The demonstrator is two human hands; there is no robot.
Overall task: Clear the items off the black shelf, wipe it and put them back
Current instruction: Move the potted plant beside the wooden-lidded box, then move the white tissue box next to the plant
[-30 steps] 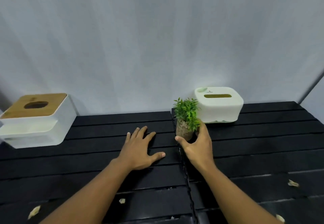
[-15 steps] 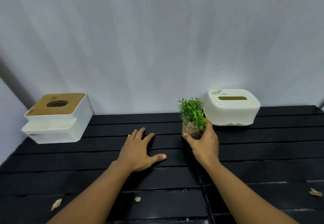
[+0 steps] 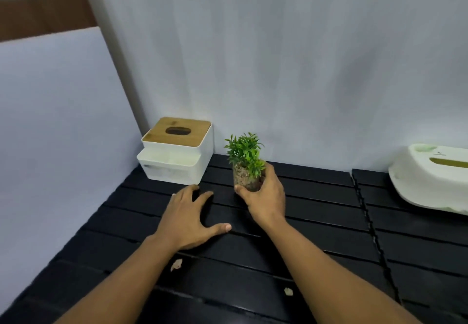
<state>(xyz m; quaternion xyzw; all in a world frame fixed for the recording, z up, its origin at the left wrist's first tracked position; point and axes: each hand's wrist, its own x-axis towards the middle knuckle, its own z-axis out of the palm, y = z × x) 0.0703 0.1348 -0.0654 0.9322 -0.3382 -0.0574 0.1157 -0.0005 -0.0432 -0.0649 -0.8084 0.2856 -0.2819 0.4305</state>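
Black shelf point(image 3: 316, 225), made of dark slats, runs along a pale wall, and the person leans over it with both arms out. Their right hand point(image 3: 266, 198) is wrapped around the pot of a small green potted plant point(image 3: 245, 161), thumb across the front and fingers behind it. The plant stands upright toward the back of the shelf; I can't tell whether its base sits on the slats or hangs just above them. The left hand point(image 3: 187, 219) lies flat on the shelf just left of the plant, fingers spread and holding nothing. Its fingertips come close to a white tissue box with a wooden lid point(image 3: 177, 151), which stands in the back left corner. A rounded white tissue box point(image 3: 428, 181) sits at the far right, well apart from the plant. Two pale scraps point(image 3: 176, 264) point(image 3: 288, 291) lie on the front slats between the forearms.
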